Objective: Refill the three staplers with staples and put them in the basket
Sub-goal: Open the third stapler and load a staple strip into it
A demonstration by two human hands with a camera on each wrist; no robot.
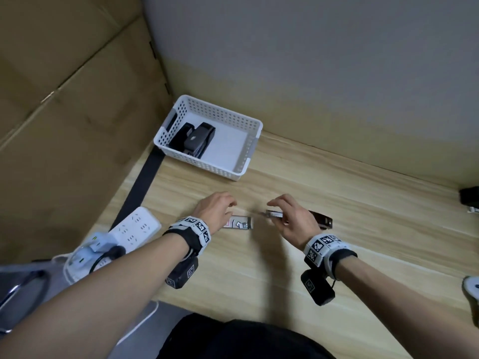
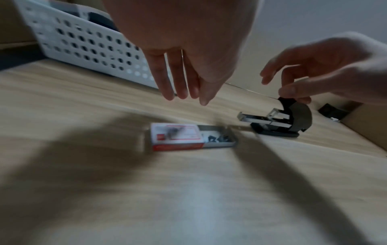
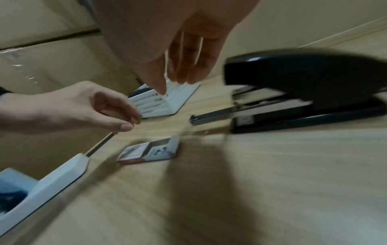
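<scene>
A white basket (image 1: 255, 130) stands at the back left with one black stapler (image 1: 197, 140) inside it. On the wooden table lies a red-and-white staple box (image 1: 239, 223) (image 2: 178, 137), its tray slid out. My left hand (image 1: 230, 206) (image 2: 186, 97) hovers just above the box, fingers relaxed and empty. A second black stapler (image 1: 320, 221) (image 3: 303, 86) lies to the right, its metal magazine (image 3: 211, 116) pushed out at the front. My right hand (image 1: 274, 206) (image 3: 173, 84) hangs over that magazine end, fingers loose, nothing between them. A third stapler (image 1: 469, 198) sits at the far right edge.
Cardboard panels wall in the table on the left and at the back. A white power strip (image 1: 134, 226) with plugs lies at the left table edge, beside a dark strap. A white round object (image 1: 470, 286) shows at the right edge.
</scene>
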